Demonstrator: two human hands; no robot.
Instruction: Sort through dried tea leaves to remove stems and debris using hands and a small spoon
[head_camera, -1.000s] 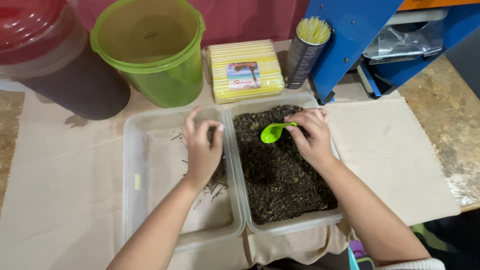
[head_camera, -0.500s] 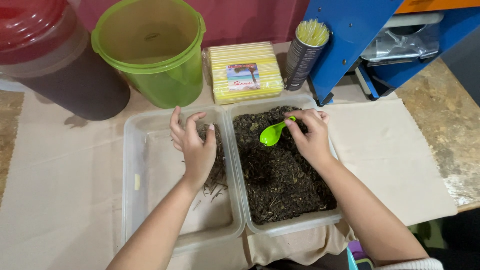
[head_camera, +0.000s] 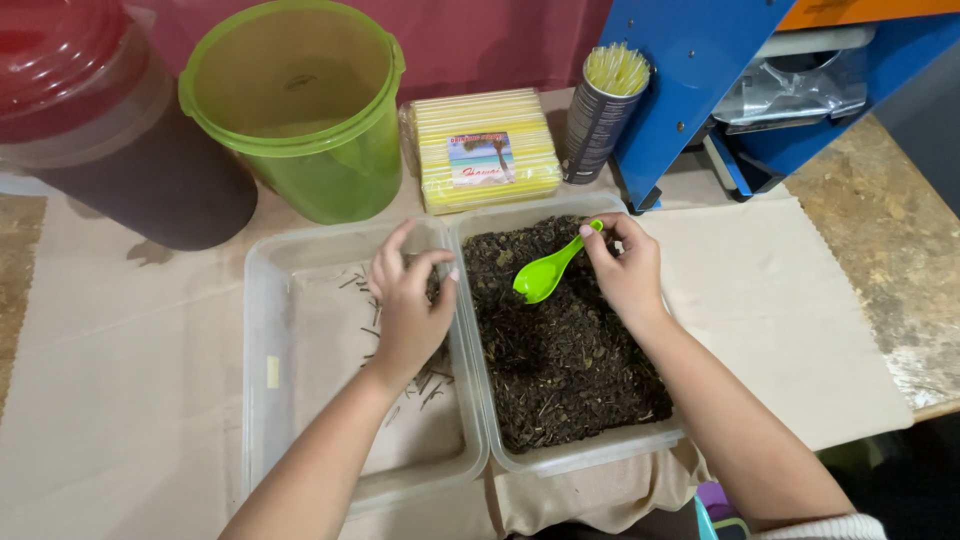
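Two clear plastic tubs stand side by side. The right tub (head_camera: 585, 452) is filled with dark dried leaves (head_camera: 560, 350). The left tub (head_camera: 300, 440) holds only a small heap of twigs and leaf bits (head_camera: 432, 372). My right hand (head_camera: 628, 272) grips a bright green plastic spoon (head_camera: 545, 272) by its handle, bowl resting low over the dark leaves. My left hand (head_camera: 410, 305) hovers over the left tub's right side, fingers pinched together above the small heap; whether it holds bits I cannot tell.
A green bucket (head_camera: 300, 110) and a dark container with a red lid (head_camera: 100, 120) stand behind the tubs. A pack of yellow straws (head_camera: 485, 150) and a can of straws (head_camera: 600, 100) sit at the back, beside a blue machine (head_camera: 720, 80). A beige cloth (head_camera: 790, 300) covers the table.
My right hand drew back toward the far edge of the right tub, tilting the spoon so its handle points up. My left hand's fingers spread, then closed into a pinch.
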